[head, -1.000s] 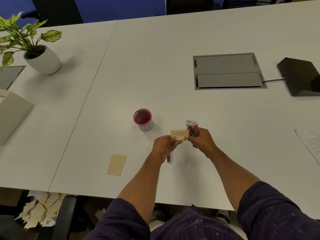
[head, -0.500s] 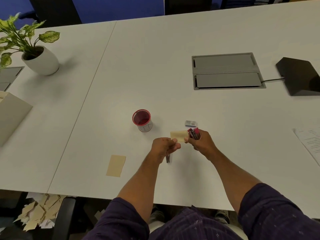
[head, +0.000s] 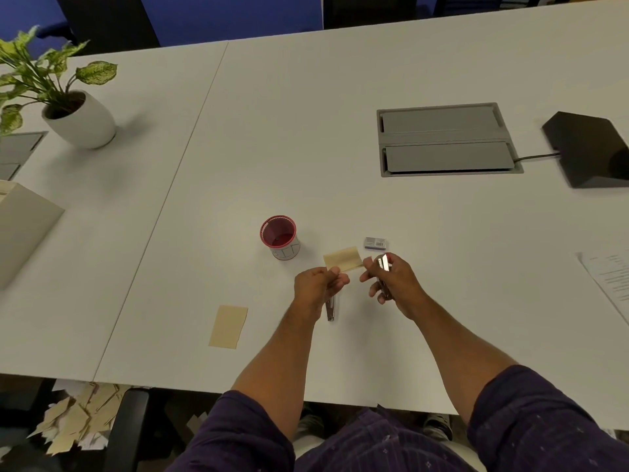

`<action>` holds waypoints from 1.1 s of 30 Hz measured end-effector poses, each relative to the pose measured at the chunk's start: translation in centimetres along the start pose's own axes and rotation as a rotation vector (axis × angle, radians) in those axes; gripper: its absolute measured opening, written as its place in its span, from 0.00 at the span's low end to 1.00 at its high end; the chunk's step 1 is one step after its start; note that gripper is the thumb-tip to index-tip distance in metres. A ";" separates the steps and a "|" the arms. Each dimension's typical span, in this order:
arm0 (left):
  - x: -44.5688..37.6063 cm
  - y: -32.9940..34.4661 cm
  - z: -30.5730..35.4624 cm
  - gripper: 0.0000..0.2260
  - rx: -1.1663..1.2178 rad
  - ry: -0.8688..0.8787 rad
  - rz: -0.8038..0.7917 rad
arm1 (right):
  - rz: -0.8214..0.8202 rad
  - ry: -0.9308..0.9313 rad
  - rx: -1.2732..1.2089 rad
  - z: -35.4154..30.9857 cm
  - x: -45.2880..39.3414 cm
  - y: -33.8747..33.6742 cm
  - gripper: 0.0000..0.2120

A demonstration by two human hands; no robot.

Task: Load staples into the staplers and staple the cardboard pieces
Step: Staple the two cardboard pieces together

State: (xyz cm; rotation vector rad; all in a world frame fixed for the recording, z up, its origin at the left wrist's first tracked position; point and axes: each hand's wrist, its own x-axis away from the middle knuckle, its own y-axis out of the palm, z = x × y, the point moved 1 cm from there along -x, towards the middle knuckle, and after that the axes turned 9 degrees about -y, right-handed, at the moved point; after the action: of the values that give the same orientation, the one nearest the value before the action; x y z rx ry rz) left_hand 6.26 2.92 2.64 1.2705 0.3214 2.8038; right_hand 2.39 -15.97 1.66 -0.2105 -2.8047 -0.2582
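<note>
My left hand pinches a small tan cardboard piece by its near left corner and holds it just above the white table. My right hand grips a small stapler whose metal end shows beside the card's right edge, a little apart from it. A second, metal stapler lies on the table under my left wrist, partly hidden. A small staple box lies just beyond my right hand. Another cardboard piece lies flat at the near left.
A red-rimmed cup stands left of the held card. Farther off are a grey cable hatch, a black device, a potted plant, a beige box and papers. Cardboard scraps lie on the floor.
The stapler has come off the card's right edge and turned, so its metal side now shows instead of its pink end. The card stays in my left hand.
</note>
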 end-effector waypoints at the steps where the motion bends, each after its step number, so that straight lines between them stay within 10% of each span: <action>1: 0.0 0.0 0.0 0.06 0.008 -0.003 -0.001 | -0.010 -0.012 0.016 0.1 0.0 0.0 0.28; 33: 0.0 1.8 0.6 0.03 -0.029 0.055 0.057 | -0.023 -0.021 -0.151 1.1 0.3 1.9 0.12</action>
State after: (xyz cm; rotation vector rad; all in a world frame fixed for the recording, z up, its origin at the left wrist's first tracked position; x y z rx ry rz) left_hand 6.80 1.27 3.37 1.2175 0.2493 2.8839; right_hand 2.13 -13.91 1.05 -0.2160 -2.8108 -0.4771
